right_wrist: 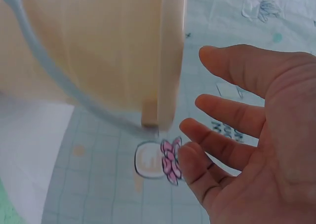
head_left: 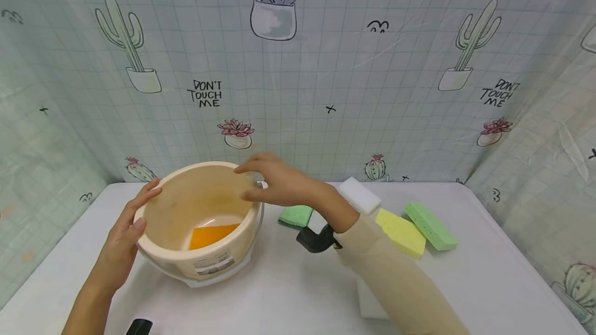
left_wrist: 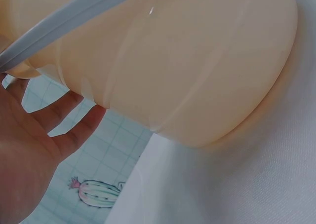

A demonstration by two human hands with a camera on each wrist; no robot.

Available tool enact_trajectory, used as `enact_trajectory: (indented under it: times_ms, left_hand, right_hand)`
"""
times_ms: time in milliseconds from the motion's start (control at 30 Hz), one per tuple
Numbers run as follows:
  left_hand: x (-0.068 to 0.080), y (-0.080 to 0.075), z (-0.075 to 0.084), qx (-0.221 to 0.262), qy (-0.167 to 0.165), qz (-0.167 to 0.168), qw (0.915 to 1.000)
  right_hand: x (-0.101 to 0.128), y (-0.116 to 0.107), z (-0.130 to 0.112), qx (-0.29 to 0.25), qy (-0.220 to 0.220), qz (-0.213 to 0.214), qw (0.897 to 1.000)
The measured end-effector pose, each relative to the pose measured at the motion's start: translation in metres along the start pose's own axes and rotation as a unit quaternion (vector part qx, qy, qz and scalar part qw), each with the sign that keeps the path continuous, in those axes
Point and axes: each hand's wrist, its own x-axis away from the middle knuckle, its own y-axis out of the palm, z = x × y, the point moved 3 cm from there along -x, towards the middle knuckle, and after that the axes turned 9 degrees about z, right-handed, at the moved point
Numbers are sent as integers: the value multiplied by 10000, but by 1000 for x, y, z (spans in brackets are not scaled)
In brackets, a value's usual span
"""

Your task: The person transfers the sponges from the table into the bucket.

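The cream bucket (head_left: 200,221) stands tilted on the white bench (head_left: 288,293) with one orange sponge (head_left: 211,235) already inside. The left hand (head_left: 122,237) rests on its near-left rim, fingers (left_wrist: 74,120) relaxed, while the right hand (head_left: 274,180) hovers spread over the far rim, holding nothing. Judging by this, two green sponges (head_left: 430,225), a yellow sponge (head_left: 401,232) and a white sponge (head_left: 359,195) remain outside on the bench.

White surface (head_left: 288,293). Cream bucket (head_left: 205,262) stands tilted on it. Right of bucket: small green sponge (head_left: 296,215), white sponge (head_left: 359,195), yellow sponge (head_left: 401,232), larger green sponge (head_left: 431,226). White block (head_left: 370,301) nearer front edge.
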Motion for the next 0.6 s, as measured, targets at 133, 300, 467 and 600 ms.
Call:
enact_trajectory:
  times_ms: [133, 300, 467, 600]
  left_hand:
    - [0, 0, 1, 16, 27, -12, 10000]
    - [-1, 1, 0, -74, 24, 32, 10000]
    - [-1, 0, -1, -180, 5, 85, 9998]
    - [-1, 0, 0, -109, 91, 5, 9999]
  right_hand:
    - [13, -7, 13, -275, 135, 209, 9993]
    - [30, -10, 24, -486, 284, 426, 9975]
    - [48, -8, 30, -521, 361, 456, 9969]
    - [68, -10, 39, -523, 492, 558, 9959]
